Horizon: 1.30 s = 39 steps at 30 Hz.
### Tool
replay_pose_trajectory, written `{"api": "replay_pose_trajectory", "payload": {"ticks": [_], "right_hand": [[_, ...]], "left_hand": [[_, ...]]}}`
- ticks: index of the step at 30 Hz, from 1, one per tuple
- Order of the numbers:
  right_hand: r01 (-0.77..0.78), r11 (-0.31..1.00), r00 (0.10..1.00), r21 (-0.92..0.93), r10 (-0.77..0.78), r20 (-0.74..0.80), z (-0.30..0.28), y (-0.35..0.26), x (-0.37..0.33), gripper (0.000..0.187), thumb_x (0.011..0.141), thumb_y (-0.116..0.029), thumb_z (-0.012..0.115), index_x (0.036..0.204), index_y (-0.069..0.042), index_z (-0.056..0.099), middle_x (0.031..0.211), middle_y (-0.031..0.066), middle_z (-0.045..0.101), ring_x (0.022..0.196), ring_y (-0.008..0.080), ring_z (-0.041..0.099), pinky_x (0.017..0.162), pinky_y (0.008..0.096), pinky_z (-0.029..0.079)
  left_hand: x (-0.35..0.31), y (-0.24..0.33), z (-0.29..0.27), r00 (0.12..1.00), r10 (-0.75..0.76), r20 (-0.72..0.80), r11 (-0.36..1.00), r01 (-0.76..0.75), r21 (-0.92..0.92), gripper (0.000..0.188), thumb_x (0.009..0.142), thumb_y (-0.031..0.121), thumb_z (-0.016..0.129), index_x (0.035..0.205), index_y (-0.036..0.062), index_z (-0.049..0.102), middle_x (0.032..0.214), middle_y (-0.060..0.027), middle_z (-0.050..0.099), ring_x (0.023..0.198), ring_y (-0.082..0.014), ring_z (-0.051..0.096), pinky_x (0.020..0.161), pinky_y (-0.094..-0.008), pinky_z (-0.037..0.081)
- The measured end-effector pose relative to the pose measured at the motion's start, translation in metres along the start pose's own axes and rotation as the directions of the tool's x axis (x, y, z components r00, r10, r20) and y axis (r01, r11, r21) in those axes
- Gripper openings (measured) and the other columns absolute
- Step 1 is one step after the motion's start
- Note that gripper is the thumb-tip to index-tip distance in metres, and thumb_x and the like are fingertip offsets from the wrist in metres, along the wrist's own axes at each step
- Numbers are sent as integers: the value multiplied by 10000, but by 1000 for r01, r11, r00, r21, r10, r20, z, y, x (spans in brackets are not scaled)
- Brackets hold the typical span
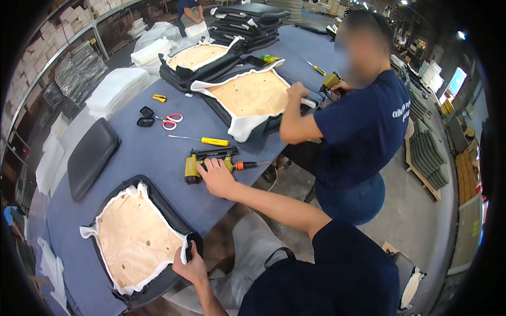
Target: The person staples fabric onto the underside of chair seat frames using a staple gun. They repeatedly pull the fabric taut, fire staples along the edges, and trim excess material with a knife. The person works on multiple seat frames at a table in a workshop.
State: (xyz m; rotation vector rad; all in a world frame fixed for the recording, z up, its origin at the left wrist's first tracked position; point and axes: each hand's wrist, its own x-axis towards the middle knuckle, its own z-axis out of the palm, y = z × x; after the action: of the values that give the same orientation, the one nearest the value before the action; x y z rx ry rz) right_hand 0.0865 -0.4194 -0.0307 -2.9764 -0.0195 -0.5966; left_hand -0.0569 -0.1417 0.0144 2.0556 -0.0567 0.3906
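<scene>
Near the table's front edge lies an upholstered seat pad point(138, 239), wooden underside up, with white padding and black cover turned over its rim. My left hand point(191, 267) pinches the cover at its near right corner. My right hand point(217, 178) is closed over the yellow-green and black staple gun point(196, 167), which lies on its side on the table. An orange coupling point(240, 166) joins it to a hose. Just beyond the gun is a yellow-handled screwdriver point(213, 141). Red-handled scissors point(171, 121) lie farther off.
Across the blue table point(158, 155), a co-worker point(358, 126) handles another seat pad point(253, 95) and a second staple gun point(332, 81). A finished black pad point(94, 158) lies at left, near stacked white foam sheets point(118, 89). Black pads point(247, 26) are piled at the back.
</scene>
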Motion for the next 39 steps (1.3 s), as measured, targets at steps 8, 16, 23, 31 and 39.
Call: {"api": "replay_pose_trajectory", "payload": {"ticks": [8, 16, 23, 31, 39], "right_hand": [[-241, 902, 834, 358, 3, 552, -90, 0, 48, 655, 882, -342, 738, 1412, -9, 545, 1219, 283, 739, 1140, 472, 721, 931, 558, 580], [-655, -27, 745, 755, -190, 640, -158, -27, -101, 446, 975, -98, 725, 1411, -25, 664, 808, -28, 626, 684, 65, 572, 688, 277, 509], [-216, 572, 935, 791, -113, 336, -97, -69, -197, 800, 793, -227, 991, 1493, -44, 651, 1285, 127, 761, 1141, 306, 672, 1036, 418, 517], [-215, 493, 925, 843, -175, 338, -121, -102, -159, 649, 786, -149, 927, 1374, -51, 670, 1040, 148, 774, 986, 370, 729, 966, 414, 521], [-194, 523, 873, 830, -294, 390, -90, -94, -137, 627, 738, -157, 929, 1303, -79, 667, 1097, 161, 754, 985, 418, 678, 972, 451, 500]], "left_hand": [[14, -9, -7, 982, 150, -113, 985, -139, 105, 156, 822, -22, 883, 898, -27, 747, 908, -114, 547, 793, -320, 576, 733, -439, 492], [19, 3, -15, 995, 91, -50, 992, -86, 90, 216, 861, 64, 914, 1003, -38, 787, 882, -111, 588, 778, -275, 590, 743, -366, 493], [21, 11, -23, 995, -37, -92, 999, 40, 33, 345, 786, -99, 806, 1088, 59, 857, 933, -82, 594, 810, -234, 615, 753, -351, 519], [23, 13, -17, 990, -95, -102, 994, 100, 48, 363, 781, -93, 805, 1099, 75, 861, 932, -83, 599, 816, -234, 620, 761, -356, 528], [25, 7, -9, 987, -142, -74, 976, 152, 153, 321, 813, -45, 797, 1103, 81, 853, 944, -102, 632, 849, -277, 674, 792, -384, 553]]}}
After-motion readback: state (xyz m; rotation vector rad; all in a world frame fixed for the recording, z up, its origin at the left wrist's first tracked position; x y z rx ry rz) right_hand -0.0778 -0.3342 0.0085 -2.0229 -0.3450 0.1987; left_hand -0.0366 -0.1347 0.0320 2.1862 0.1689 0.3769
